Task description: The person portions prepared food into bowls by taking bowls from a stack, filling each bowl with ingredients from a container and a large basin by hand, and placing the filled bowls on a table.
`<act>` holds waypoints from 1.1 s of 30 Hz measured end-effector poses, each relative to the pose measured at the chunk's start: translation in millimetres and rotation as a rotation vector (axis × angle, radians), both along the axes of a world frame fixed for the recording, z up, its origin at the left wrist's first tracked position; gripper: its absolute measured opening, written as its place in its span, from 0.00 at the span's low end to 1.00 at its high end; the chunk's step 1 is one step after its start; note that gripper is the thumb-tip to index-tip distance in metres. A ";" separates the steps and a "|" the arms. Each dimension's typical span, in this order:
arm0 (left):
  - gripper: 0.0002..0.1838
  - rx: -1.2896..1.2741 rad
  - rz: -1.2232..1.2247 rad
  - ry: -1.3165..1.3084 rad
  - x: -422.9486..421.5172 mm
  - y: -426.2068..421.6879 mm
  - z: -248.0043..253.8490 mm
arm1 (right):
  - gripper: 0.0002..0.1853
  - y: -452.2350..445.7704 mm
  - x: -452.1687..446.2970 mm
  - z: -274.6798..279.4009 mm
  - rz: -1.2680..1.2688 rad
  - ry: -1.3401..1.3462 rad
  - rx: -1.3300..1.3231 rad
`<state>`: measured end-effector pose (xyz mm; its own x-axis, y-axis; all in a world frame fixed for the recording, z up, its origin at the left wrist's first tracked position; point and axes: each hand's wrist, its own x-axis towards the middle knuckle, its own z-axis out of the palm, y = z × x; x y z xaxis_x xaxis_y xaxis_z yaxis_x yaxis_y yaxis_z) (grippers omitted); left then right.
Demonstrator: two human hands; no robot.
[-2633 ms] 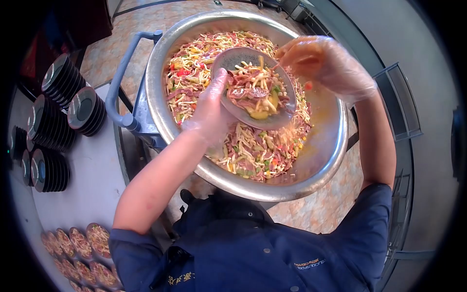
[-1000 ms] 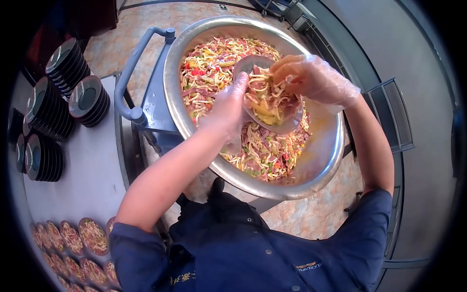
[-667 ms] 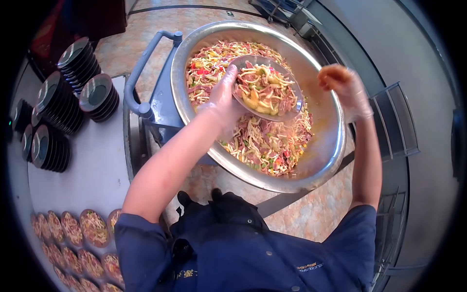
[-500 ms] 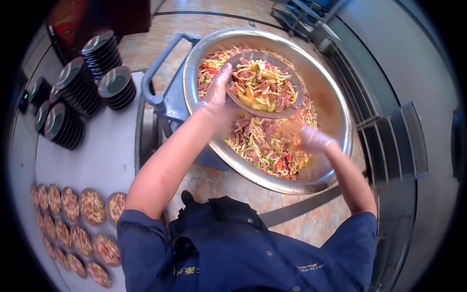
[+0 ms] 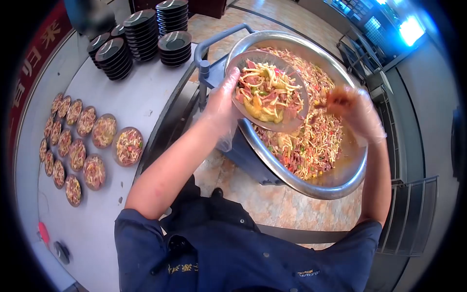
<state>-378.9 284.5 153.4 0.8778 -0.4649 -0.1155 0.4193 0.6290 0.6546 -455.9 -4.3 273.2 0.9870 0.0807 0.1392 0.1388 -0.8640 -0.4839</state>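
My left hand (image 5: 224, 104), in a clear plastic glove, grips the left rim of a dark plate (image 5: 302, 92). A heap of mixed food (image 5: 270, 90) fills the plate: pale mushroom-like strands, pinkish meat strips and yellow-green pieces. It is held over the near left side of a large steel basin (image 5: 287, 173). Inside the basin lies a big mass of similar food (image 5: 316, 141) with red, green and yellow bits. My right hand (image 5: 350, 107), also gloved, is over the basin's right side. Its fingers are stained brown-orange and blurred, so their closing cannot be made out.
Filled plates (image 5: 94, 172) stand in rows on a white table (image 5: 141, 104) at left. Stacks of dark empty plates (image 5: 174, 43) are at its far end. A blue-grey cart (image 5: 204, 73) is beneath the basin. Metal racks (image 5: 408, 219) line the right side.
The view has swung left, showing more of the table. The plate has come off the basin's middle toward its near left rim. My right hand has risen out of the food.
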 end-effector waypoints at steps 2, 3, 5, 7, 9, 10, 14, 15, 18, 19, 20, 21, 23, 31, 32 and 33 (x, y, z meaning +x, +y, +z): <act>0.31 -0.084 0.073 -0.035 -20.5 3.1 -0.9 | 0.07 38.4 -2.3 24.0 0.136 -0.021 -0.005; 0.31 -0.091 0.064 -0.037 -31.3 8.8 0.2 | 0.07 53.7 -0.7 31.1 0.253 -0.041 -0.039; 0.31 -0.107 0.074 0.004 -13.8 6.5 48.2 | 0.09 70.6 53.4 82.4 0.441 -0.020 -0.112; 0.32 -0.096 0.100 -0.023 -31.8 31.7 41.4 | 0.11 102.0 51.9 74.9 0.633 -0.091 -0.205; 0.33 -0.103 0.127 -0.001 -52.2 66.0 18.4 | 0.13 141.7 43.8 59.3 0.636 -0.149 -0.200; 0.33 -0.109 0.140 0.034 -59.6 86.3 7.5 | 0.13 161.4 42.1 52.1 0.679 -0.145 -0.198; 0.37 -0.210 0.292 0.116 -90.7 155.7 -48.5 | 0.13 244.5 38.2 14.7 0.710 -0.020 -0.036; 0.37 -0.212 0.341 0.134 -103.7 183.8 -64.8 | 0.13 276.4 35.8 -1.3 0.784 -0.029 0.016; 0.37 -0.180 0.451 0.171 -152.7 268.6 -113.0 | 0.15 355.8 23.9 -49.8 0.877 -0.043 0.115; 0.37 -0.144 0.549 0.203 -169.3 295.4 -131.0 | 0.15 384.0 21.6 -67.1 0.886 -0.071 0.120; 0.36 -0.113 0.633 0.234 -184.4 322.3 -149.4 | 0.14 411.9 19.0 -84.4 0.898 -0.048 0.152; 0.37 -0.129 0.655 0.334 -200.8 349.7 -163.7 | 0.13 432.5 15.7 -106.0 0.861 -0.011 0.192; 0.36 -0.081 0.751 0.365 -233.2 400.2 -224.5 | 0.12 468.0 10.1 -147.8 0.806 0.079 0.242; 0.30 0.216 1.052 0.588 -325.4 529.9 -393.1 | 0.13 525.7 -13.2 -367.4 0.623 0.523 0.221; 0.30 0.252 1.017 0.657 -327.1 541.8 -409.2 | 0.14 531.2 -15.7 -391.0 0.618 0.585 0.226; 0.30 0.252 1.017 0.659 -332.5 546.6 -431.1 | 0.14 534.1 -21.6 -413.6 0.618 0.588 0.226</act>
<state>-711.4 831.1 -277.8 0.5670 0.4936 -0.6595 0.1093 0.7485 0.6541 -477.5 529.8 -140.3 0.6926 0.6559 -0.3002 0.2247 -0.5917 -0.7742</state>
